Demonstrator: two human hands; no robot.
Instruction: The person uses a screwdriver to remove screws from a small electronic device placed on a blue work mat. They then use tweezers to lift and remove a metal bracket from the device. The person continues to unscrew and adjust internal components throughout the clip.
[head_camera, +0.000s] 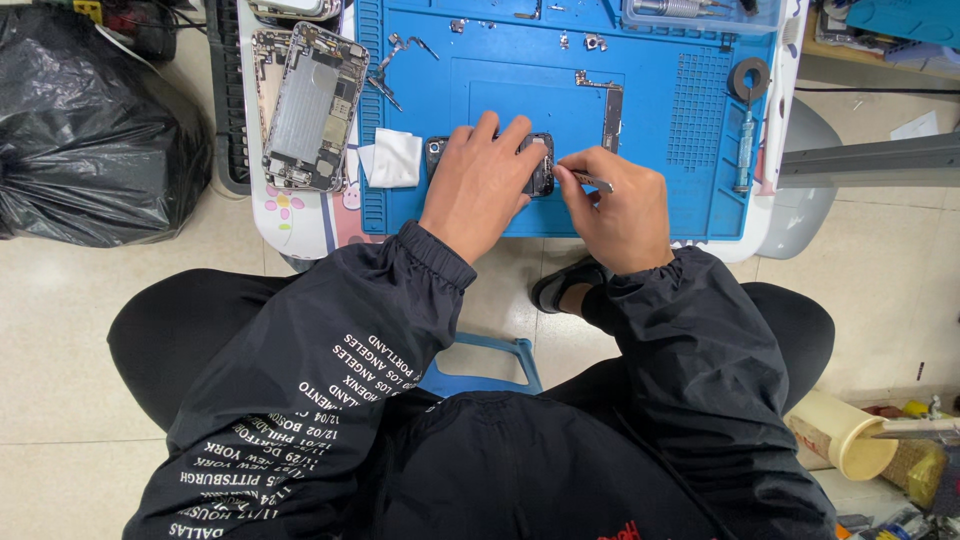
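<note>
phone: your left hand (478, 186) presses small dark phone (540, 165) flat mid blue mat (660, 215)
tool: your right hand (618, 208) pinches thin tool (590, 181) at phone's right edge
done: logic board (611, 108) lies out, above-right of phone
left: phone looks only partly stripped

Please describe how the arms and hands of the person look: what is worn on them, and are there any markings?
Both arms wear long sleeves of a shiny black jacket with gathered elastic cuffs at the wrists. The left sleeve carries rows of small white printed lettering; the right sleeve is plain black where it shows. The left hand and right hand are bare: no gloves, rings or watch can be seen.
</note>
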